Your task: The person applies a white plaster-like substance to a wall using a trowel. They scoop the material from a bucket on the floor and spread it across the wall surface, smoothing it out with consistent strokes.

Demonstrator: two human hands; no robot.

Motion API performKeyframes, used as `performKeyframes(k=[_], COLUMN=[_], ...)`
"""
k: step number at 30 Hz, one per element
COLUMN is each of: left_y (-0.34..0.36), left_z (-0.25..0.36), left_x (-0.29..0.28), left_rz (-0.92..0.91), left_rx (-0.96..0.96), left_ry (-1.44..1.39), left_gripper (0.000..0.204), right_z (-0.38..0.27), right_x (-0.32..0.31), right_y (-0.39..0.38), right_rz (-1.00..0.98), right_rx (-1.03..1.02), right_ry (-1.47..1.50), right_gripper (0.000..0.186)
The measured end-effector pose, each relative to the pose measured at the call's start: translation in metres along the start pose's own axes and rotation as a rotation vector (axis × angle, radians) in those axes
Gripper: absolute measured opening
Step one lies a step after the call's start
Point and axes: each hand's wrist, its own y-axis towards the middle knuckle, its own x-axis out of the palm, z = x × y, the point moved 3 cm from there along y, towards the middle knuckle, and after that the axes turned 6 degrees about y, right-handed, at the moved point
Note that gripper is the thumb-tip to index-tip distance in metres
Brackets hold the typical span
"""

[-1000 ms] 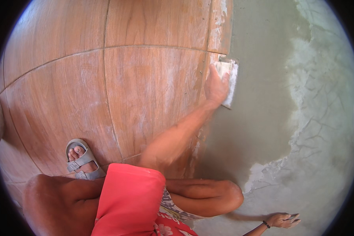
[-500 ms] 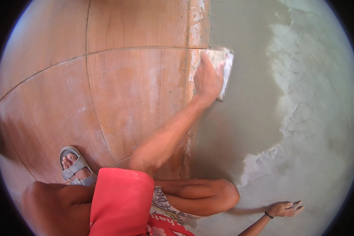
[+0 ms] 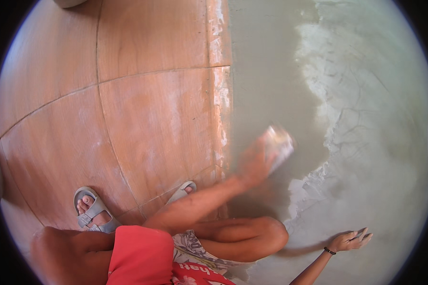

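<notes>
My left hand (image 3: 253,166), blurred by motion, is closed around a flat, plaster-smeared trowel (image 3: 279,146). The trowel is over smooth, darker grey wet plaster (image 3: 276,80), right of the tile edge. Motion smears its blade, so I cannot tell whether it touches the plaster. At the lower right my right hand (image 3: 351,241), with a dark bracelet on its wrist, holds nothing. Its fingers are stretched out and slightly apart against the paler grey surface (image 3: 375,190), and a shadow falls beside it.
Brown wood-look tiles (image 3: 152,118) cover the left side, ending in a narrow strip (image 3: 221,99) spotted with white plaster. A grey sandal (image 3: 94,209) and part of another sandal (image 3: 178,192) are on my feet. My bent knee (image 3: 271,235) sits close to the plaster.
My left hand has swept the trowel down towards me over the wet plaster. The view has shifted a little, bringing the second sandal in sight. My right hand stays nearly in place.
</notes>
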Motion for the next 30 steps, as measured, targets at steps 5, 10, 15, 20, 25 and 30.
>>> performKeyframes(k=[5,10,15,20,25,30], left_y=[0.136,0.125,-0.024,0.025,0.124,0.029], left_z=[0.003,0.028,-0.008,0.008,0.054,0.011], left_x=[-0.059,-0.010,0.030,-0.010,-0.025,0.028], left_rz=[0.287,0.162,-0.093,0.046,0.098,0.082], left_rx=[-0.138,-0.083,0.034,-0.062,-0.058,0.098], left_ry=[0.040,0.211,0.136,-0.035,0.095,0.216], left_gripper=[0.053,0.055,0.058,0.054,0.046,0.053], right_z=[0.000,-0.005,-0.001,-0.005,-0.005,-0.004], right_x=[-0.002,0.001,-0.003,-0.005,-0.004,-0.004], right_y=[0.003,0.002,0.003,0.004,0.002,0.003], right_rz=[0.011,0.006,0.008,0.003,0.010,0.030], right_rx=[-0.018,-0.001,0.003,-0.002,0.022,0.002], right_ry=[-0.015,-0.004,0.019,0.014,0.041,0.017], right_gripper=[0.040,0.041,0.040,0.039,0.037,0.037])
